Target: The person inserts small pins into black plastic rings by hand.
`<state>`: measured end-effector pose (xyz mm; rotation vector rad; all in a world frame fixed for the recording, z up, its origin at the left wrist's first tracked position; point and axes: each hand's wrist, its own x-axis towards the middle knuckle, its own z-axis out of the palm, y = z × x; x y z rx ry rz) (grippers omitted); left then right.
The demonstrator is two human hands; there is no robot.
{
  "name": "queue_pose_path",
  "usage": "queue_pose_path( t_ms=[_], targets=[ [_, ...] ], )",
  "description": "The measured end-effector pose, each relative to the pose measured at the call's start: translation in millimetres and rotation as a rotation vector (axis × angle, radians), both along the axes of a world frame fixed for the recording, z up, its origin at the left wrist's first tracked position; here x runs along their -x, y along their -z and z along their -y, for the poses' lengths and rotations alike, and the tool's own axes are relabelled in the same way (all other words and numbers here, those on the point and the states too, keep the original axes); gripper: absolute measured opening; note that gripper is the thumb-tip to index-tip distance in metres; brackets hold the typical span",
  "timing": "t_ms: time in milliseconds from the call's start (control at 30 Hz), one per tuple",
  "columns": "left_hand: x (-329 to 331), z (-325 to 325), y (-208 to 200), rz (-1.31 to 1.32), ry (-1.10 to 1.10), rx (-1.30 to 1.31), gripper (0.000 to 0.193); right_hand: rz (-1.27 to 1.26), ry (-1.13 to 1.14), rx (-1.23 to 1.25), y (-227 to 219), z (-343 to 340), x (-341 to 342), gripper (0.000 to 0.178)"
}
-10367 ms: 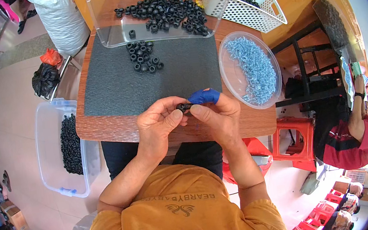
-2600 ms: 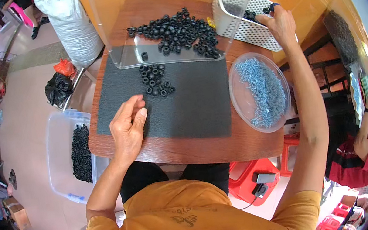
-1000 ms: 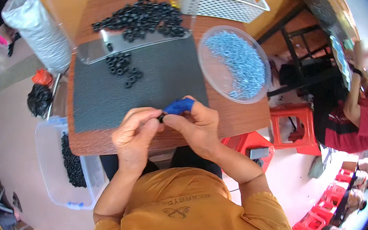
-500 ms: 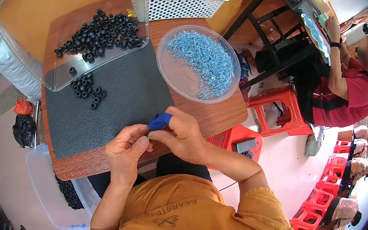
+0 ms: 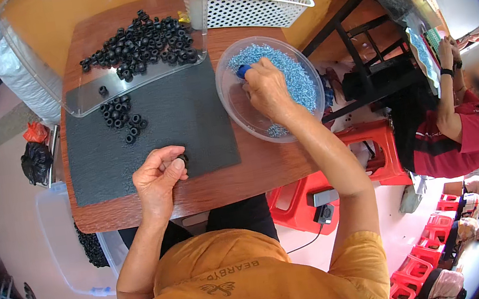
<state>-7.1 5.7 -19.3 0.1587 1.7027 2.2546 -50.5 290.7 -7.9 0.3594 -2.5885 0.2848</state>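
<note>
My left hand (image 5: 159,178) pinches a small black ring-shaped part (image 5: 184,159) between thumb and fingers, over the front of the dark mat (image 5: 185,114). My right hand (image 5: 268,89) reaches into a round clear tub (image 5: 241,107) of tiny light-blue translucent pieces (image 5: 296,74). A blue wrap (image 5: 244,71) covers one of its fingertips. Its fingers are bent together low over the pieces; whatever they hold is hidden. On the mat lies a small group of black ring-shaped parts (image 5: 118,112). Behind them, a larger heap of such parts (image 5: 145,43) rests in a clear plastic container (image 5: 83,104).
A white perforated basket (image 5: 256,9) with black parts stands at the back of the wooden table (image 5: 210,199). Red stools (image 5: 373,143) stand to the right, where another person (image 5: 457,131) sits working. A clear bin (image 5: 63,247) is on the floor at left.
My right hand has left my left hand and moved forward and right into the tub. My left hand stays over the mat's front, the black part now showing in its fingers.
</note>
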Motion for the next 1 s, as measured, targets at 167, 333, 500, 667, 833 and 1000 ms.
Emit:
queue_pose_path(
  t_ms=[167, 333, 500, 667, 833, 1000],
  targets=[
    [0, -1, 3, -0.021, -0.016, -0.024, 0.016, 0.000, -0.033, -0.060, 5, 2, 9, 0.016],
    [0, -1, 3, -0.069, -0.030, -0.005, 0.017, 0.027, -0.080, -0.029, 8, 5, 9, 0.018],
    [-1, -1, 2, -0.073, -0.035, -0.022, 0.017, 0.053, -0.063, 0.033, 5, 3, 7, 0.020],
    [0, 0, 3, -0.084, -0.011, -0.014, 0.017, 0.006, -0.075, 0.007, 10, 7, 10, 0.022],
    [0, 1, 5, -0.041, -0.010, -0.046, 0.018, 0.064, 0.031, 0.125, -4, 14, -3, 0.016],
    [2, 7, -4, 0.093, 0.004, -0.117, 0.016, 0.238, 0.088, 0.484, -29, 48, -45, 0.016]
  ],
)
